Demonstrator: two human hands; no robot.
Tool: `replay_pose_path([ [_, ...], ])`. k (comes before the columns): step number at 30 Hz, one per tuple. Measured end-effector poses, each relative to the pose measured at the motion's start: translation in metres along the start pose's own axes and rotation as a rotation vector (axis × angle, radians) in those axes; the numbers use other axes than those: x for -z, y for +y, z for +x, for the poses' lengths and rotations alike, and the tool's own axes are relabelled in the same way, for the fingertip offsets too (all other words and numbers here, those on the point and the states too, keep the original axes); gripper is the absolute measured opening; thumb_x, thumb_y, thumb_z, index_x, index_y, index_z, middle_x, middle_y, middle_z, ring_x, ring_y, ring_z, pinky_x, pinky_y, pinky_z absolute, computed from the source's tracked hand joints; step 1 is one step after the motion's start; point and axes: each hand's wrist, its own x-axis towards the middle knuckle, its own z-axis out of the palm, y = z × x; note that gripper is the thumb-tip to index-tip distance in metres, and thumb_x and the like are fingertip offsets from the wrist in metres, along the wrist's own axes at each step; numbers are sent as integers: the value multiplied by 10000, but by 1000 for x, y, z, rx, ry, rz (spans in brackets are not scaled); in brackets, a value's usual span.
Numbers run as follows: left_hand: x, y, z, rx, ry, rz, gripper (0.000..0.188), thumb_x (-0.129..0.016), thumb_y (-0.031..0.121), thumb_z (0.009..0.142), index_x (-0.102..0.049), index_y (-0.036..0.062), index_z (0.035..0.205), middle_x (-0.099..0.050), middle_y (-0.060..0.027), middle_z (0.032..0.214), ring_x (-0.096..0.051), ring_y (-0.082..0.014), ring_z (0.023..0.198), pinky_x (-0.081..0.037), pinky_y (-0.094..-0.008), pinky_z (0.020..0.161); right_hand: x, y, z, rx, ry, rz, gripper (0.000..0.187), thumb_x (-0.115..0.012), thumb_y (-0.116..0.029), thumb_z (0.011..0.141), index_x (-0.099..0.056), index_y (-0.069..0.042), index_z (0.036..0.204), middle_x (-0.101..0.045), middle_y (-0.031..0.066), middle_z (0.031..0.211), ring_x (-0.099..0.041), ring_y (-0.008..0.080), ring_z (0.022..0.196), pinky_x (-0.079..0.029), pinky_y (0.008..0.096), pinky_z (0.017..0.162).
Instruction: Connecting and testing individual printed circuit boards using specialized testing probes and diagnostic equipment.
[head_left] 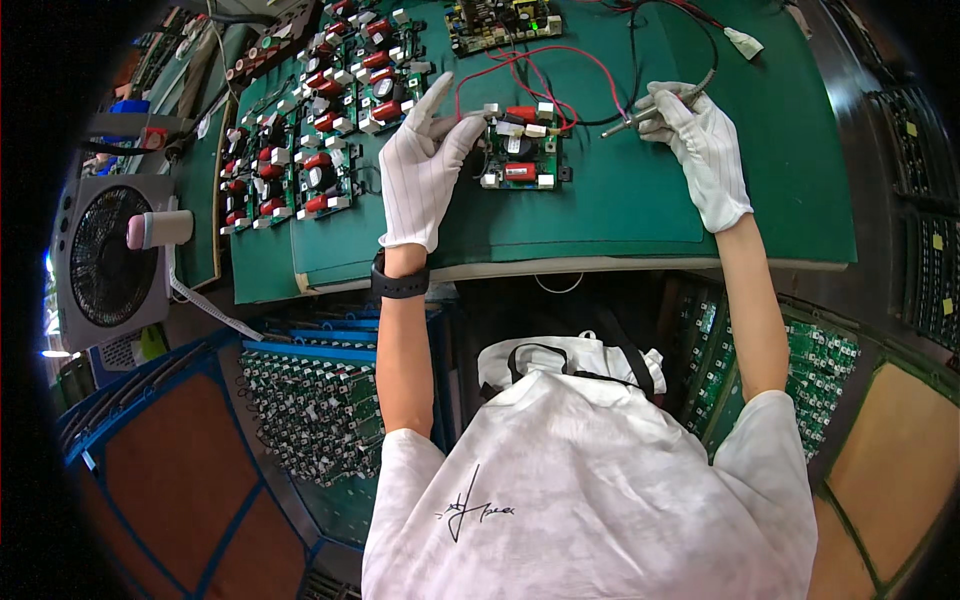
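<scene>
— Nearest?
— The front of the green table (620, 222); beyond, a circuit board (540, 153) lying between the hands.
— Each grip?
— Left hand (428, 165): narrow pinch at the board's upper-left corner, contents hidden. Right hand (700, 150): closed around a slender metal tool (622, 125).
— Farthest?
— A second board (490, 38), with a lit green lamp (535, 24).

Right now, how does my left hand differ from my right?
Your left hand has its fingertips at the left edge of a circuit board, while your right hand holds a slim metal tool away from it. The left has one finger pointing up; the right's fingers curl around the tool. The left wrist wears a black wristband; the right is bare. Both wear white gloves.
</scene>
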Motion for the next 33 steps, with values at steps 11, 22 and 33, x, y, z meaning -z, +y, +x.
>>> replay_pose_path([
  [11,5,-2,1,-59,-24,145,299,-777,176,989,-759,-42,1193,-807,-72,1002,-701,-63,871,-554,-216,784,5,10,-2,121,-32,-118,438,-695,-378,1037,-680,5,1248,-776,135,1079,-768,188,959,-612,301,913],
  [22,22,12,-5,70,-113,256,290,-648,195,1063,-740,-13,1242,-777,-89,1014,-669,-63,889,-531,-242,795,11,15,-1,165,-44,-35,376,-695,-320,1043,-678,12,1218,-774,153,1087,-776,219,972,-629,328,921],
  [33,19,-1,-5,-316,-159,511,177,-715,36,958,-735,-12,1127,-741,-122,1016,-725,-190,839,-570,-295,771,-4,12,-5,219,-22,49,302,-737,-267,1024,-678,-14,1178,-753,108,1025,-757,180,907,-618,315,860],
])
